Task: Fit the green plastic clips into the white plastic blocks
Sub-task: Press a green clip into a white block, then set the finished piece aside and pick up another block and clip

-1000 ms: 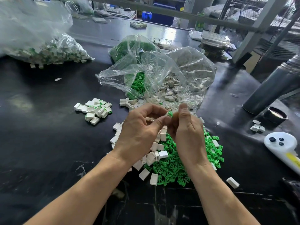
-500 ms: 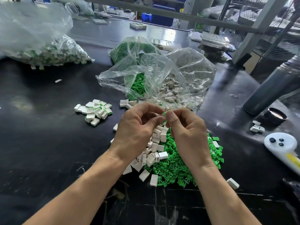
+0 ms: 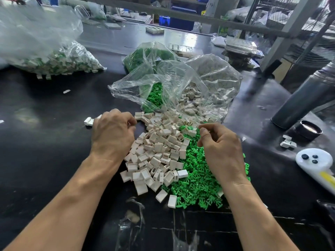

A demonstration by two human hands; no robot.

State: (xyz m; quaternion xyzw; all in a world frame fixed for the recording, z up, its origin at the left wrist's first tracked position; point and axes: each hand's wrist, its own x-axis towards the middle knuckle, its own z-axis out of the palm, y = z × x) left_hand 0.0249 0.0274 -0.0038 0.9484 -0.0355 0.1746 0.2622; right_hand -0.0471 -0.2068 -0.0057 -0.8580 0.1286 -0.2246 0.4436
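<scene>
Head view: we find the left hand (image 3: 113, 134) curled, its fingers hiding any contents beside the white blocks (image 3: 159, 151). Right hand (image 3: 220, 149) fingers pinch together over the green clips (image 3: 197, 180); whether they hold one we cannot tell.

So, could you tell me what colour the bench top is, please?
Black and glossy bench top, clearest in the head view.

Two hands, left hand (image 3: 112, 134) and right hand (image 3: 220, 151), over one heap of white blocks (image 3: 159, 151) and one heap of green clips (image 3: 197, 180), each too many to count. Three clear bags (image 3: 177, 77) lie on the bench (image 3: 45, 142)
</scene>
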